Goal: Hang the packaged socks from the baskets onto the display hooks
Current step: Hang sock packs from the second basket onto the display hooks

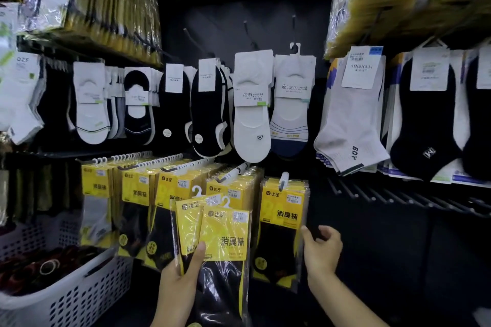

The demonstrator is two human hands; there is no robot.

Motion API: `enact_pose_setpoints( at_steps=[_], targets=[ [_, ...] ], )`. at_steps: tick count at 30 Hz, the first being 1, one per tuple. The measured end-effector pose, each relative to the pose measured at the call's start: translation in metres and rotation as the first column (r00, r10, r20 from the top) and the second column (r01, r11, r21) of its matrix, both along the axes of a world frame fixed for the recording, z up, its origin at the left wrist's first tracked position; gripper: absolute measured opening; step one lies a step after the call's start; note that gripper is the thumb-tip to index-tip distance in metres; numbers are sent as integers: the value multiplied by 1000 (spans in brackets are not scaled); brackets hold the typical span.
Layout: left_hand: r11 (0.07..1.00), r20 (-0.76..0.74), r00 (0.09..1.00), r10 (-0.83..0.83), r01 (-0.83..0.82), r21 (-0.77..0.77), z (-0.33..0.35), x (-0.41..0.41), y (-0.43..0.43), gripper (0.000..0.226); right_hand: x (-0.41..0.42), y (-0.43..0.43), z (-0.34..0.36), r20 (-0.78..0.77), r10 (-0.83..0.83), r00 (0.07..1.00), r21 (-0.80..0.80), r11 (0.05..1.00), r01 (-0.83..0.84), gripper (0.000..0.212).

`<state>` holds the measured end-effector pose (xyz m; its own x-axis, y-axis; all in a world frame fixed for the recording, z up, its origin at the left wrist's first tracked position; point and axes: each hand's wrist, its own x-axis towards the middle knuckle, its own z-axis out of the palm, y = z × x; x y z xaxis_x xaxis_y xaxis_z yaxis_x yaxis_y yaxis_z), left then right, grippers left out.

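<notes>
My left hand (183,271) grips two yellow sock packages (225,236) with white hangers, thumb across their front, held low in front of the display. My right hand (322,249) is beside the hanging yellow packs on the rightmost hook (283,216); its thumb touches their right edge and the fingers are loosely curled, holding nothing. Several display hooks (170,160) in the lower row carry full rows of the same yellow packs.
A white perforated basket (79,297) with dark goods stands at lower left. White and black socks (251,114) hang in the row above. Bare hooks (353,190) stick out at the right over a dark panel.
</notes>
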<state>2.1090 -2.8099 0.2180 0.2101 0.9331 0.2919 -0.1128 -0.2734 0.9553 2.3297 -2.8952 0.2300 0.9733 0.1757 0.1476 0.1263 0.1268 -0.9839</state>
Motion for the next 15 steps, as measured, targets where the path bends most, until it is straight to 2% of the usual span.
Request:
enact_pose_setpoints(
  at_steps=[2,4,6,7,8,9,13,15],
  targets=[
    [999,7,999,-36,36,-28,-2,1,-2,67,-19,-7,-9,39,93,995,3,996,-93,29],
    [994,27,997,-76,78,-77,-3,5,-5,63,-43,-12,-13,23,282,959,1,959,-282,16],
    [987,63,991,-120,126,-100,-4,10,-8,48,-64,-15,-15,4,467,884,3,884,-467,12],
    [985,84,985,-150,156,-78,-5,12,-10,33,-71,-17,-15,7,527,850,-3,850,-527,14],
    [983,94,981,-169,175,-49,-4,15,-13,19,-77,-18,-15,17,557,830,-16,831,-557,16],
    [982,92,979,-184,186,-20,-4,16,-15,14,-80,-20,-15,30,563,826,-28,826,-563,17],
    [977,7,978,-210,210,-41,-6,14,-18,38,-77,-28,-14,35,563,825,-24,826,-563,19],
    [987,-35,989,-146,143,-70,-4,8,-16,50,-70,-32,-14,25,544,838,31,838,-545,15]
  ],
)
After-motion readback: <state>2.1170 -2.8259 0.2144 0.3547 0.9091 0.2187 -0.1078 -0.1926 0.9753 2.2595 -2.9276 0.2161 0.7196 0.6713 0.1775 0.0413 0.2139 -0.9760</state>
